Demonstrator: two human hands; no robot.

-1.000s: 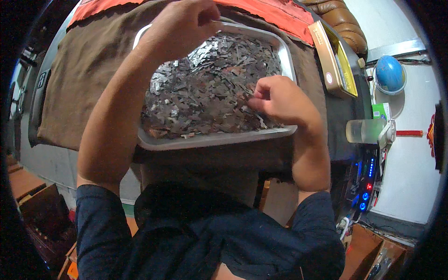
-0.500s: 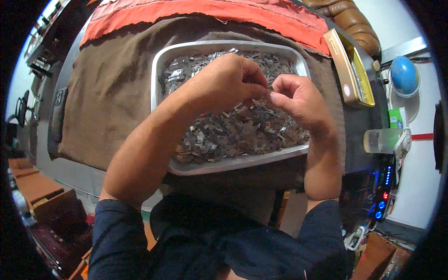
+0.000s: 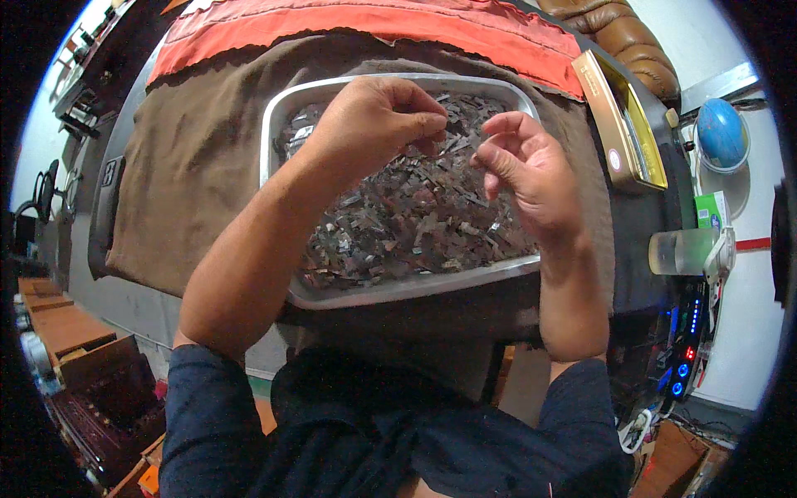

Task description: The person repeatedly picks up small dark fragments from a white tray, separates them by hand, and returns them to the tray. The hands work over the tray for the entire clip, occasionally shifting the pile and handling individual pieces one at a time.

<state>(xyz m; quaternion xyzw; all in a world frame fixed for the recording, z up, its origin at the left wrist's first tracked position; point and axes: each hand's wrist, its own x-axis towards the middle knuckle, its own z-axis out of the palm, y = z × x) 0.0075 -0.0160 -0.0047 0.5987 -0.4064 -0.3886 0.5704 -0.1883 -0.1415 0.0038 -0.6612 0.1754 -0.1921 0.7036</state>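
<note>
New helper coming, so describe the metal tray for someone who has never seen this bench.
A brown cloth covers the bench, below an orange cloth. The tray sits in its middle, under both hands. It alone is silver, rectangular and heaped with small dark scraps.

A silvery metal tray (image 3: 278, 133) holds dark grey-brown, seemingly reddish flat scraps (image 3: 415, 216), on a brown cloth (image 3: 199, 174) edged by an orange-red cloth (image 3: 398, 21).

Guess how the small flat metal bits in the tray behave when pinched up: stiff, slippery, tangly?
The metal pieces look thin, flat and angular, so probably stiff and light singly. They lie heaped and overlapping in the steel tray, so neighbours may snag and lift together. Their dull sheen hints at some slip; the left hand pinches with its fingertips, and the right hand is beside it.
</note>
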